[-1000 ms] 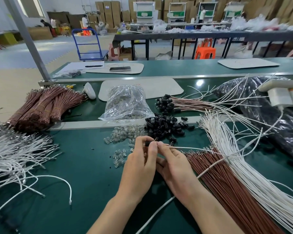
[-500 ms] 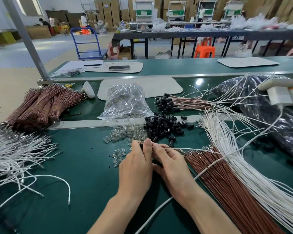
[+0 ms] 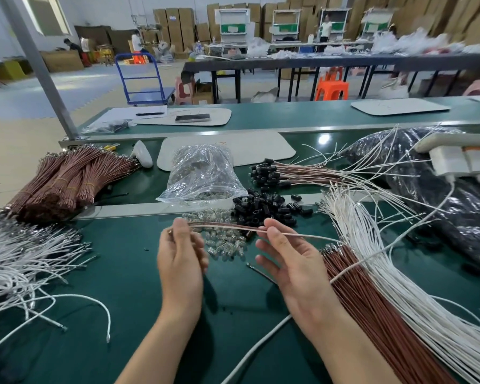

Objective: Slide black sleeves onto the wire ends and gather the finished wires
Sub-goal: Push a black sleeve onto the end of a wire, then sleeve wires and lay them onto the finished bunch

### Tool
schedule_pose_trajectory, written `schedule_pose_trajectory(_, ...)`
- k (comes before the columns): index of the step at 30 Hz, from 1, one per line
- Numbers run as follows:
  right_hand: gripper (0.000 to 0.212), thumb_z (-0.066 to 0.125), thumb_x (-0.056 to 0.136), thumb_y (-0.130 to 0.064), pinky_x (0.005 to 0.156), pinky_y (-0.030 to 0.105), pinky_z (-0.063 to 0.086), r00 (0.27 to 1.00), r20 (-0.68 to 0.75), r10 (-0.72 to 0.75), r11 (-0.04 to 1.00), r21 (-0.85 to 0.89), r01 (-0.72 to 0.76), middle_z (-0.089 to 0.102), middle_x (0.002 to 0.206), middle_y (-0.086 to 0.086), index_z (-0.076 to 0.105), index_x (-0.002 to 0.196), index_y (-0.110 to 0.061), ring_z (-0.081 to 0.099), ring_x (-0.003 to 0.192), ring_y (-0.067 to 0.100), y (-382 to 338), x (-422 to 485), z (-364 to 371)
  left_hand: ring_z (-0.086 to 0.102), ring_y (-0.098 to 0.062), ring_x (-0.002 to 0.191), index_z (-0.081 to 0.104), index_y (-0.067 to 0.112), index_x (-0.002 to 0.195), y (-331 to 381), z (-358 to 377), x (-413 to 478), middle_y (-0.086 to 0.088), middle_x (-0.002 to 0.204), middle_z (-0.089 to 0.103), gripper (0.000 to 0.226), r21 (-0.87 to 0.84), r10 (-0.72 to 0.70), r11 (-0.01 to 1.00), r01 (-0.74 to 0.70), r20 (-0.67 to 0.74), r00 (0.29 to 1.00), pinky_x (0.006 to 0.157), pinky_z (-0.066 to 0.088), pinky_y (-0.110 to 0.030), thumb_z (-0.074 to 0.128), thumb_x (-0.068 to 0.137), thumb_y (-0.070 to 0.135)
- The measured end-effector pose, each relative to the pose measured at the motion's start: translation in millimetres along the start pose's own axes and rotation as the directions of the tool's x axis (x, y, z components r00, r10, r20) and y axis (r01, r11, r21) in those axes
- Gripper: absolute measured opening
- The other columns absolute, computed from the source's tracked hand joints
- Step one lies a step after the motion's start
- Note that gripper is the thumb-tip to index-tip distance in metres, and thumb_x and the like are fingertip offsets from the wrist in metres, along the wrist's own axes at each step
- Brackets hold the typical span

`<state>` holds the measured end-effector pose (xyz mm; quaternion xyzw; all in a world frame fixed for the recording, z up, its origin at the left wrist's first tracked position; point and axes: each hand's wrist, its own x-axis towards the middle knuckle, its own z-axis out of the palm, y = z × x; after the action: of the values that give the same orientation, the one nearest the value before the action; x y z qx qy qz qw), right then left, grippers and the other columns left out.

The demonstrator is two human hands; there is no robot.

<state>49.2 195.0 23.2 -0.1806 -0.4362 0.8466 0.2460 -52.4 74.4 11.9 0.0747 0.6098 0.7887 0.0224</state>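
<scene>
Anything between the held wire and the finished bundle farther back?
Only the loose black sleeves lie between the wire and the finished bundle; the left hand and right hand hold the wire above them.

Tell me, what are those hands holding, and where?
A thin brown wire, stretched between both hands: the left hand pinches it near one end, the right hand farther along.

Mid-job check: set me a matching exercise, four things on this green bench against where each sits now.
1. pile of loose black plastic sleeves
2. crumpled clear plastic bag
3. tied bundles of brown wires
4. single thin brown wire

A. held between left hand and right hand
B. back left
C. behind the metal rail, centre
D. just beyond the right hand

Pairs: 1-D, 2-C, 3-B, 4-A
</scene>
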Motion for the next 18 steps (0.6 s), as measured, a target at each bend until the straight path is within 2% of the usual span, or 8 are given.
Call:
schedule_pose_trajectory(3,0.023,0.071,0.079,-0.02,0.065,0.023,0.058,0.998,-0.023,-0.051,0.999,0.016,0.052,0.077,0.104,0.004,0.082,0.099,-0.022,0.071,0.082,0.01,-8.6,-4.3,-3.6,0.045,-0.008,0.047,0.052,0.019,0.083,6.8,-10.8,7.3,0.007,0.066,0.057,0.03,-0.095,-0.056,0.994,0.056,-0.002,0.998,0.04,0.039,-0.02,0.051,0.103,0.042)
schedule_pose_trajectory(6,0.024,0.068,0.082,-0.014,0.066,0.023,0.058,0.989,-0.052,-0.136,0.991,0.007,0.137,0.077,0.105,0.006,0.08,0.103,-0.019,0.071,0.082,0.01,-23.4,-7.1,-5.9,0.049,-0.009,0.05,0.066,0.027,0.076,16.0,-14.3,8.6,0.005,0.069,0.059,0.021,-0.117,-0.057,0.991,0.071,0.119,0.991,0.044,0.042,-0.021,0.063,0.092,0.04)
schedule_pose_trajectory(8,0.029,0.067,0.082,-0.013,0.068,0.022,0.058,0.973,-0.054,-0.224,0.974,-0.033,0.222,0.077,0.103,0.007,0.076,0.11,-0.017,0.071,0.084,0.012,-42.8,-6.0,-6.7,0.055,-0.01,0.057,0.074,0.029,0.082,23.4,-11.3,9.0,0.003,0.077,0.066,0.01,-0.11,-0.025,0.993,0.049,0.209,0.978,0.047,0.046,-0.021,0.067,0.087,0.035)
schedule_pose_trajectory(11,0.04,0.065,0.082,-0.019,0.071,0.023,0.058,0.919,0.002,-0.394,0.901,-0.196,0.386,0.077,0.103,0.004,0.063,0.122,-0.021,0.072,0.089,0.014,-88.5,2.3,-3.9,0.063,-0.012,0.068,0.073,0.02,0.103,35.9,3.5,15.1,-0.002,0.093,0.075,0.021,-0.033,0.029,0.999,-0.02,0.316,0.948,0.053,0.053,-0.022,0.067,0.084,0.028)
schedule_pose_trajectory(14,0.03,0.06,0.092,-0.018,0.074,0.024,0.058,0.861,0.091,-0.5,0.777,-0.392,0.492,0.077,0.103,-0.003,0.058,0.121,-0.022,0.073,0.092,0.013,-139.5,22.7,2.6,0.068,-0.011,0.077,0.068,0.017,0.11,53.7,30.6,29.0,0.0,0.101,0.076,0.029,0.068,0.084,0.99,-0.122,0.408,0.909,0.061,0.057,-0.022,0.066,0.084,0.029)
schedule_pose_trajectory(16,0.024,0.058,0.098,-0.013,0.074,0.025,0.058,0.852,0.1,-0.513,0.749,-0.433,0.502,0.077,0.103,-0.004,0.057,0.121,-0.02,0.073,0.092,0.012,-168.5,48.0,4.8,0.07,-0.01,0.08,0.067,0.021,0.109,64.9,54.2,46.4,0.003,0.1,0.075,0.022,0.133,0.142,0.967,-0.218,0.427,0.893,0.065,0.058,-0.022,0.066,0.089,0.031)
schedule_pose_trajectory(18,0.028,0.056,0.101,-0.011,0.076,0.028,0.06,0.884,0.065,-0.462,0.796,-0.41,0.446,0.076,0.104,0.001,0.055,0.129,-0.011,0.072,0.092,0.015,-190.0,80.4,1.6,0.068,-0.01,0.077,0.067,0.024,0.107,68.1,82.8,70.9,0.001,0.097,0.073,0.013,0.18,0.192,0.941,-0.287,0.416,0.889,0.066,0.057,-0.024,0.066,0.096,0.03)
